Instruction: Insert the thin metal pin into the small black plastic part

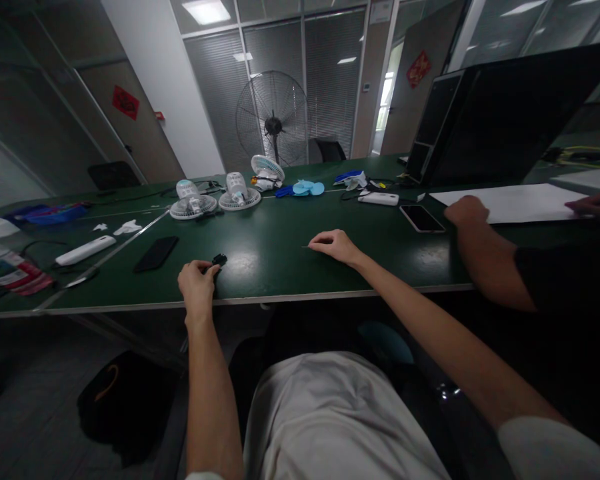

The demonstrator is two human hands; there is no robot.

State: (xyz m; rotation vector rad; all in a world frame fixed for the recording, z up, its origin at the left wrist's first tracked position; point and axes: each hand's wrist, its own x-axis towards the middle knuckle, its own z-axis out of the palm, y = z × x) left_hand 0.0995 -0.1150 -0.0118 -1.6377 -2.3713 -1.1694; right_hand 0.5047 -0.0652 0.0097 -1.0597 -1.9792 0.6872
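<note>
Holding a small black part (220,259) in the left hand (197,281), with thumb and fingers drawn together on its near end, close to the front edge of the green table (270,230). Pinching a thin stick (305,247) in the right hand (335,246), with thumb and forefinger closed on one end and the other end pointing left, towards the black part but well apart from it. Too small to tell what exactly either piece is. Cannot tell whether either touches the tabletop. Lying to the left of the left hand, a dark phone (157,254), and further left a long white bar (85,251) beside a plastic bag (13,275). Standing face down across the far side, two small white fans (193,205), with a third small fan (267,171) tilted up to their right, then light blue fan blades (309,188) and blue-and-white gloves (351,179). Lying nearer, towards the right, a white block (379,198) and a pale-edged phone (423,219). Resting at the right on and beside a large white sheet (520,203), another person's hands (468,209).
</note>
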